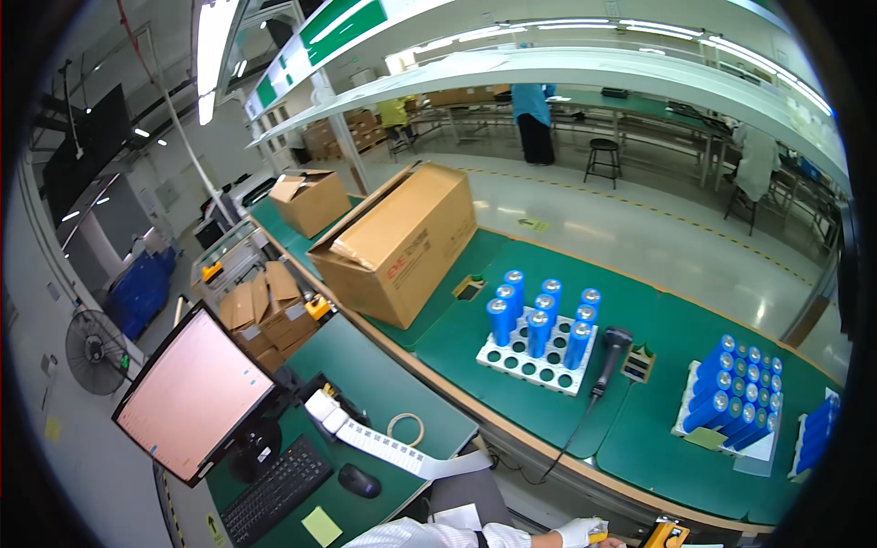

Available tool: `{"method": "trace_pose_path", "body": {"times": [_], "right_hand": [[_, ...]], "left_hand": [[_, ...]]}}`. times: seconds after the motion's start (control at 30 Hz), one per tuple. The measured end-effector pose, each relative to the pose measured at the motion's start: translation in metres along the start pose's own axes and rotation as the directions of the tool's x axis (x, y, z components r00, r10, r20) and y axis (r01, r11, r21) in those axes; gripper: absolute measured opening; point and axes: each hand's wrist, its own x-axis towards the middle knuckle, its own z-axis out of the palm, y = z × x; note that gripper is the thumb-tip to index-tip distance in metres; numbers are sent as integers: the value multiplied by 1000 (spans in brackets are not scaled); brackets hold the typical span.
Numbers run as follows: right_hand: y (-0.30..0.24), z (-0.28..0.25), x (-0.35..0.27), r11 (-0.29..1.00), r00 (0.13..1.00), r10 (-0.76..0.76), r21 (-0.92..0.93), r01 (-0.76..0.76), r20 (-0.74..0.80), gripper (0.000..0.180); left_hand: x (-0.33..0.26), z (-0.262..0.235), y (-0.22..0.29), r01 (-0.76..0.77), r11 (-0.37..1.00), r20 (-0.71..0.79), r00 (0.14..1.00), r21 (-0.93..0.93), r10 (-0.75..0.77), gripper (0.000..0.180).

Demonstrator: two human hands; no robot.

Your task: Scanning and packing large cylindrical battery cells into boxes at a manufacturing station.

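My left arm in a white sleeve reaches in along the lower edge. The white-gloved left hand (580, 532) is closed on a small yellow object (598, 537), cut off by the picture's edge; its kind cannot be made out. Bare fingertips just beside it, probably of my right hand (615, 543), barely show, so their grip is hidden. A yellow and black device (667, 533) is close by on the right. On the green bench beyond stands a white perforated tray (521, 367) with several upright blue cylindrical cells (538, 334). Next to it lies a black handheld scanner (610, 358) with its cable.
Farther right, another white tray (681, 416) is packed with blue cells. A large cardboard box (402, 247) occupies the bench's far left. On the near-left desk are a monitor (196, 393), keyboard (277, 490), mouse (359, 480) and a label strip (388, 447). People work in the background.
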Motion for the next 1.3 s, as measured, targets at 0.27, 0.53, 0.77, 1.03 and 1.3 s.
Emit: {"method": "trace_pose_path", "body": {"times": [0.27, 0.53, 0.77, 1.03, 1.3], "right_hand": [[39, 6, 10, 885, 917, -378, -342, 317, -129, 28], [19, 6, 3, 788, 941, -329, -573, 226, -82, 24], [97, 2, 17, 836, 955, -275, -518, 180, -112, 22], [39, 39, 34, 817, 986, -164, -565, 113, -39, 17], [66, 36, 33, 979, 993, 69, -184, -87, -100, 11]], "left_hand": [[-3, -23, 49, 305, 865, 120, 952, -399, -280, 9], [-10, -7, 30, 399, 837, 178, 917, -375, -357, 10], [-5, 20, -35, 155, 945, 330, 910, 288, -250, 38], [-1, 8, -56, 478, 874, -1, 877, 92, -480, 25], [2, 10, -75, 662, 717, 18, 737, -219, -675, 17]]}}
